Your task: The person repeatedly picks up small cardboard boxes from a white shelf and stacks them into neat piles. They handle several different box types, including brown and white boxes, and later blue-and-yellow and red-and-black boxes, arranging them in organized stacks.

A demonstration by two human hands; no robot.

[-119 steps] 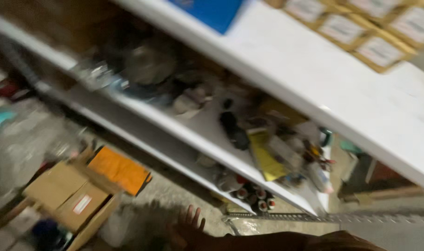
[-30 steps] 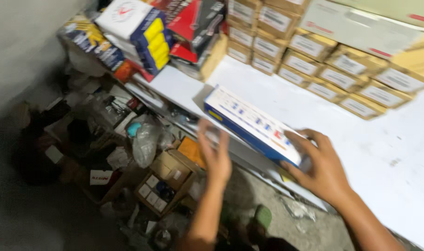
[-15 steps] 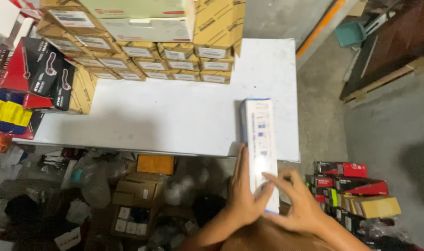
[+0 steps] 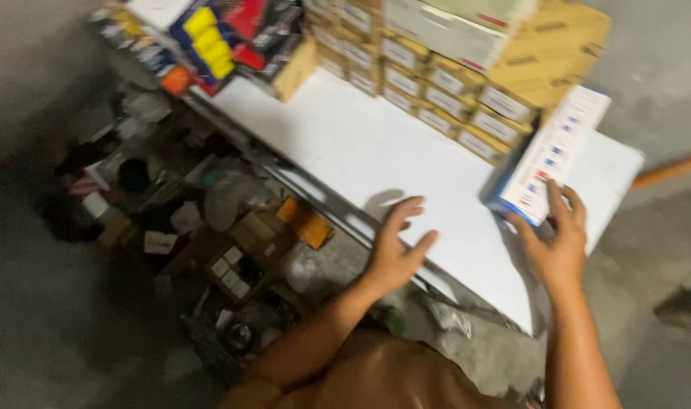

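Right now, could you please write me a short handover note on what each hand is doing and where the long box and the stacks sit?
Left hand: open, palm down on the white shelf top near its front edge, holding nothing.
Right hand: fingers on the near end of the long white and blue box; whether the grip is closed cannot be told.
The box lies on the shelf top near its right end, its far end beside the stacked brown cartons.
Done: box is up on the shelf.
Left: right hand not yet off the box.
Below: mixed clutter, too blurred to detail.
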